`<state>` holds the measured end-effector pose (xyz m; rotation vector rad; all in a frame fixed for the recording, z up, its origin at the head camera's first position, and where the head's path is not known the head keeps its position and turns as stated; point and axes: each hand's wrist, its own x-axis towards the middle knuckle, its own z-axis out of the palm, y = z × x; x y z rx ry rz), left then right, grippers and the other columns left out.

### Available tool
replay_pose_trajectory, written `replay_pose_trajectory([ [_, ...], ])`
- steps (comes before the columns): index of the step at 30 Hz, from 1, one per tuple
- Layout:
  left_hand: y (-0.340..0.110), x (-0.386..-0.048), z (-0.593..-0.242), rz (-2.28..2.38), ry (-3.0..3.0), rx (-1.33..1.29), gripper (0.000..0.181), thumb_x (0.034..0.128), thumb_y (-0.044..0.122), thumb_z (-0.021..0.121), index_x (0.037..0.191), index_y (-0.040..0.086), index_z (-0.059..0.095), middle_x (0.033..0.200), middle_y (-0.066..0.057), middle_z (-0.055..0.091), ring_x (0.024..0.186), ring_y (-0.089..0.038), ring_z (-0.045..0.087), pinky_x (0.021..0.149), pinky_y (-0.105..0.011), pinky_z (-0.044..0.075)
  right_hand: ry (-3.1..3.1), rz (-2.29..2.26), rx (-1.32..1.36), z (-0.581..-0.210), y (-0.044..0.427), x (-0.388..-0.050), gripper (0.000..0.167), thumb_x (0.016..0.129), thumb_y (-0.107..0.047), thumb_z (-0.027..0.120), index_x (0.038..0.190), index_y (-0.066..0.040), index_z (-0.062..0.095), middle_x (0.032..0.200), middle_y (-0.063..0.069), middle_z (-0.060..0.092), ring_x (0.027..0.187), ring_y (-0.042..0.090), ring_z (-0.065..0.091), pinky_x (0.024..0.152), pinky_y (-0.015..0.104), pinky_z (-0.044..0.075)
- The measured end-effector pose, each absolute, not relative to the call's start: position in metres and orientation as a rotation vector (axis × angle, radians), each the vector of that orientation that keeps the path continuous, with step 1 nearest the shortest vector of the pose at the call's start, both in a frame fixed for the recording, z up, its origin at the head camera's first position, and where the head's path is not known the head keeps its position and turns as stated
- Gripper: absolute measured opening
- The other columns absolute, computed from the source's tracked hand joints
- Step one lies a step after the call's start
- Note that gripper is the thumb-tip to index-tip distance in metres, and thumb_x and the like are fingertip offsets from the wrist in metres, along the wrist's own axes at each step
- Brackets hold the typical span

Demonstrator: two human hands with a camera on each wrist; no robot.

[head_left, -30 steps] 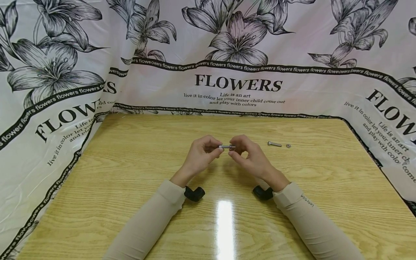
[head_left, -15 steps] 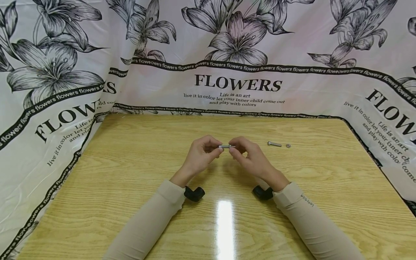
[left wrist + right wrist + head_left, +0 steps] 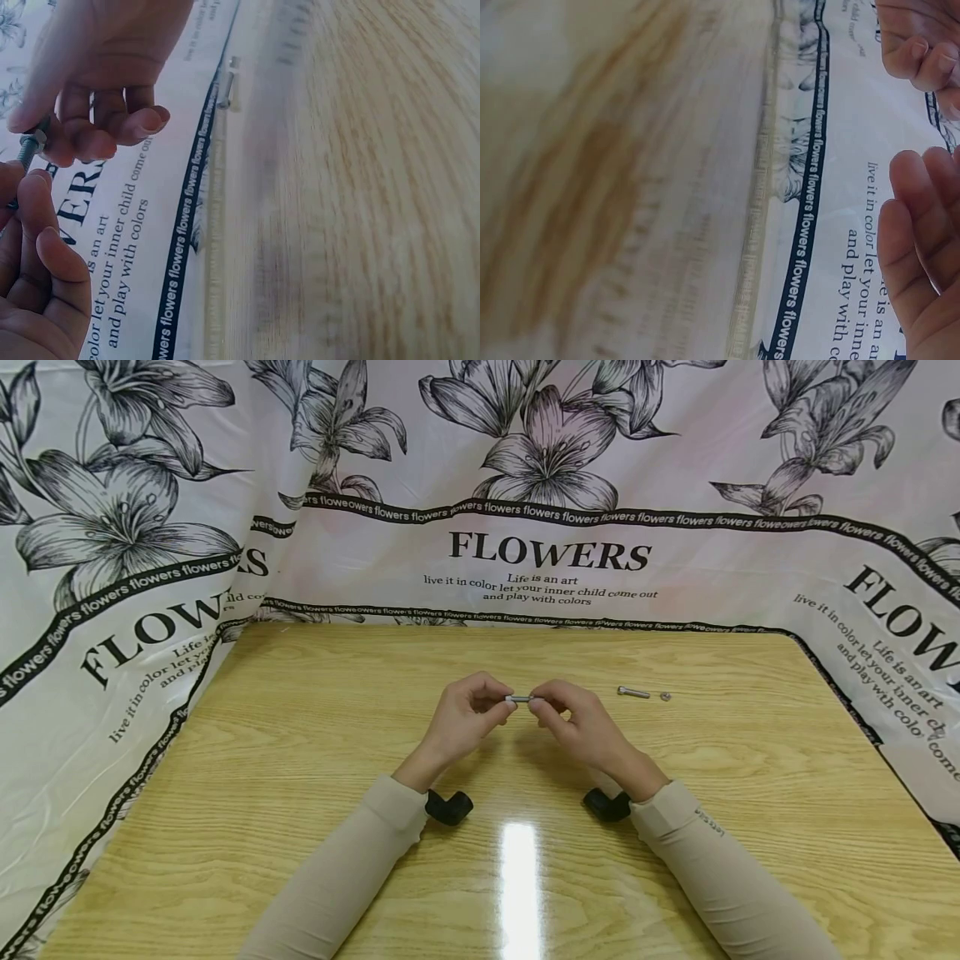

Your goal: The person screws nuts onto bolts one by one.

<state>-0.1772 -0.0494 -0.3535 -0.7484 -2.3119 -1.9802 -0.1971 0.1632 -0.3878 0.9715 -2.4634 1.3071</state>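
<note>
A small metal bolt (image 3: 520, 699) is held level between both hands above the wooden table. Thumb and fingers of my left hand (image 3: 467, 717) pinch its left end. At its right end, the fingertips of my right hand (image 3: 583, 723) close around a nut, mostly covered in the head view. The left wrist view shows the nut (image 3: 35, 139) on the bolt's threads (image 3: 26, 156), between the left hand (image 3: 45, 277) and the right hand (image 3: 112, 52). In the right wrist view the right hand (image 3: 926, 255) is partly visible, with the bolt out of frame.
Another bolt (image 3: 633, 692) lies on the table (image 3: 360, 693) to the right of the hands, with a loose nut (image 3: 665, 697) beside it. Flower-printed cloth (image 3: 547, 572) hangs behind the table and along its sides. Black pieces (image 3: 450, 808) show at both wrists.
The right hand's fingertips have shifted slightly and curled closer over the bolt's right end, covering the nut more than before. The left hand has stayed in place.
</note>
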Motion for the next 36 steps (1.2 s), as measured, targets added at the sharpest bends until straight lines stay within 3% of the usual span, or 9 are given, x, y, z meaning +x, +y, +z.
replay_pose_trajectory([
  [9,-0.049,-0.185,-0.367,-1.974,-2.314,-0.738,0.014,0.0902,0.002,0.064,0.102,-0.005,0.065,0.087,-0.022,0.066,0.073,-0.034,0.062,0.062,-0.028,0.05,-2.475,1.348,0.936,-0.388,0.163,-0.195,0.027,0.094,-0.015,0.063,0.119,-0.011,0.054,0.097,0.001,0.065,0.08,0.012,0.063,0.066,0.036,0.05],
  [14,-0.049,-0.195,-0.384,-1.975,-2.294,-0.738,0.013,0.09,0.009,0.067,0.101,0.003,0.067,0.087,-0.018,0.067,0.071,-0.027,0.063,0.062,-0.03,0.051,-2.41,1.349,0.999,-0.389,0.162,-0.197,0.019,0.094,-0.008,0.061,0.113,-0.009,0.057,0.088,0.002,0.065,0.075,0.014,0.062,0.067,0.033,0.051],
  [18,-0.048,-0.195,-0.384,-1.966,-2.29,-0.738,0.009,0.0896,0.007,0.067,0.099,0.005,0.067,0.085,-0.013,0.068,0.069,-0.022,0.062,0.061,-0.031,0.051,-2.449,1.327,0.972,-0.388,0.163,-0.197,0.009,0.097,-0.012,0.056,0.104,-0.011,0.062,0.087,0.005,0.065,0.074,0.012,0.059,0.064,0.031,0.05],
  [21,-0.048,-0.195,-0.384,-1.962,-2.298,-0.733,0.009,0.0895,0.007,0.067,0.099,0.006,0.068,0.084,-0.01,0.068,0.069,-0.021,0.062,0.061,-0.031,0.051,-2.485,1.321,0.945,-0.388,0.163,-0.197,0.013,0.099,-0.016,0.053,0.103,-0.01,0.064,0.091,0.008,0.065,0.075,0.012,0.059,0.065,0.034,0.05],
  [27,-0.048,-0.195,-0.384,-1.963,-2.312,-0.721,0.012,0.0897,0.006,0.067,0.101,0.001,0.067,0.087,-0.014,0.068,0.071,-0.027,0.063,0.061,-0.03,0.05,-2.483,1.366,0.93,-0.387,0.163,-0.195,0.024,0.094,-0.014,0.061,0.118,-0.012,0.056,0.098,0.002,0.064,0.078,0.012,0.062,0.067,0.038,0.05],
  [36,-0.047,-0.177,-0.355,-1.958,-2.331,-0.734,0.012,0.0894,-0.002,0.063,0.1,-0.007,0.064,0.088,-0.024,0.066,0.073,-0.037,0.062,0.062,-0.027,0.05,-2.439,1.352,0.993,-0.386,0.162,-0.194,0.017,0.094,-0.006,0.06,0.111,-0.006,0.059,0.09,0.001,0.065,0.075,0.015,0.061,0.067,0.034,0.051],
])
